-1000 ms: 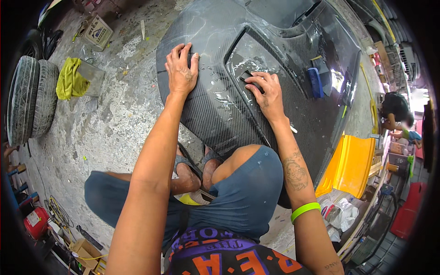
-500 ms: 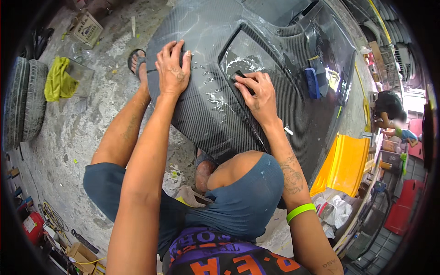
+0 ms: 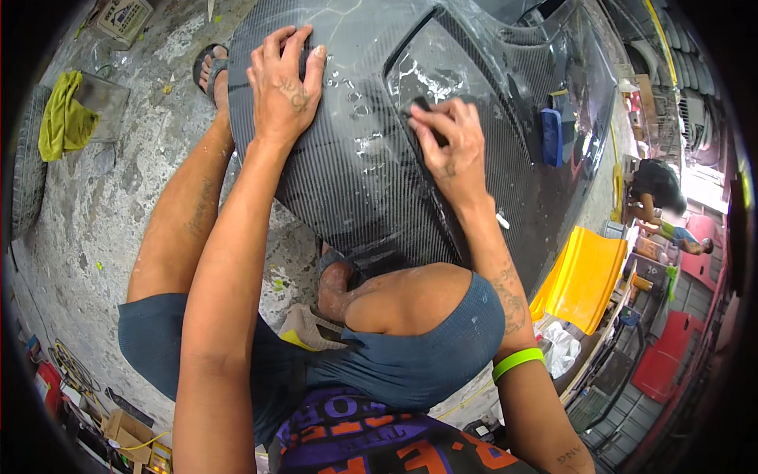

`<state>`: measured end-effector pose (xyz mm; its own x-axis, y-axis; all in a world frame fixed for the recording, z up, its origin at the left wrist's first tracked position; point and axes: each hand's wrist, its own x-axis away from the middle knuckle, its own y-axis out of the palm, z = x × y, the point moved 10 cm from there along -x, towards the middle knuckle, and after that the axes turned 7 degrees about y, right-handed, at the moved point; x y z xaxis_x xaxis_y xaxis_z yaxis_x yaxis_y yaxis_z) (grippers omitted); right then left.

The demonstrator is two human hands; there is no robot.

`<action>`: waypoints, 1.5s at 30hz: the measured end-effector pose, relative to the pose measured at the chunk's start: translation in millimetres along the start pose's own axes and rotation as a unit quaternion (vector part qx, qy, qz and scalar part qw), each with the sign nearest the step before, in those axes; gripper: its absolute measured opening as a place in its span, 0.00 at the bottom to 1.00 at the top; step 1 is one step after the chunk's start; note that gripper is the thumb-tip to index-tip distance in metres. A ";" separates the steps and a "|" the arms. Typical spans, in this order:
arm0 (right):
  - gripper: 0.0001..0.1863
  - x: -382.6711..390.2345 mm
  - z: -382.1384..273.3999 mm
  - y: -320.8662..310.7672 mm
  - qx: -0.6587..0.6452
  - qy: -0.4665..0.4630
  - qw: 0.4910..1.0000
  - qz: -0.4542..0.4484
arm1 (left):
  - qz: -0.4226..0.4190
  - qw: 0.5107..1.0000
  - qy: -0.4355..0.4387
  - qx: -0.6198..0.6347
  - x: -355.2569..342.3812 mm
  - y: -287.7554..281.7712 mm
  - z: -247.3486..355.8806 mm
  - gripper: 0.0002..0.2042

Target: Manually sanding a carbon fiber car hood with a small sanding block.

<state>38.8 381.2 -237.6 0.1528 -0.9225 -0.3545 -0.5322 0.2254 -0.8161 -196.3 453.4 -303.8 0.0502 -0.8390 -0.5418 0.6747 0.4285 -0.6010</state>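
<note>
A wet carbon-fibre car panel (image 3: 339,170), dark and glossy with fine stripes, curves up in front of me. My left hand (image 3: 286,91) lies on its left side, fingers spread and resting on the surface. Between the thumb and fingers of my right hand (image 3: 454,146) is a small black piece of sandpaper (image 3: 421,104), its far side partly hidden by the fingers. It is at the inner edge of a raised, angular frame (image 3: 410,39) moulded into the panel. Water drops and whitish wet patches lie around both hands.
On the panel's right side sits a blue block (image 3: 551,138), with a small white stick (image 3: 503,220) beside my right wrist. A yellow panel (image 3: 580,276) stands at right. Left are a yellow-green cloth (image 3: 67,118) and a tyre (image 3: 30,170). Another person (image 3: 659,186) is farther right.
The whole view has shifted a little, so the panel and floor things sit higher and the left-hand things farther left. Both hands keep nearly the same places on the panel.
</note>
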 end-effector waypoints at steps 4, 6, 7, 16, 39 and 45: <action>0.10 -2.9 -1.4 0.4 0.008 -0.002 1.000 0.003 | 0.018 1.000 0.015 -0.003 -2.2 -2.5 -0.1 0.20; 0.10 8.7 -4.5 -2.5 0.001 0.001 1.000 0.006 | 0.018 1.000 0.015 -0.003 1.6 -0.8 2.3 0.20; 0.10 5.3 -2.9 -1.8 0.003 0.001 1.000 0.004 | 0.019 1.000 0.017 -0.003 3.7 0.2 4.7 0.20; 0.13 -5.5 14.0 -33.3 0.016 0.024 0.999 0.042 | 0.002 1.000 0.010 0.010 -2.7 4.4 -0.7 0.19; 0.18 167.9 67.2 -174.1 0.034 0.214 0.970 0.112 | -0.364 0.889 0.249 0.123 69.8 75.5 239.6 0.59; 0.17 207.2 73.3 -192.6 0.033 0.256 0.959 0.117 | -0.433 0.844 0.311 0.064 101.8 97.4 266.7 0.65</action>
<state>234.0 169.6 -187.3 -0.4015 -0.8737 -0.2746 -0.4449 0.4481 -0.7754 71.0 320.3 -260.8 -0.8717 -0.4633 -0.1599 0.3358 -0.3270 -0.8833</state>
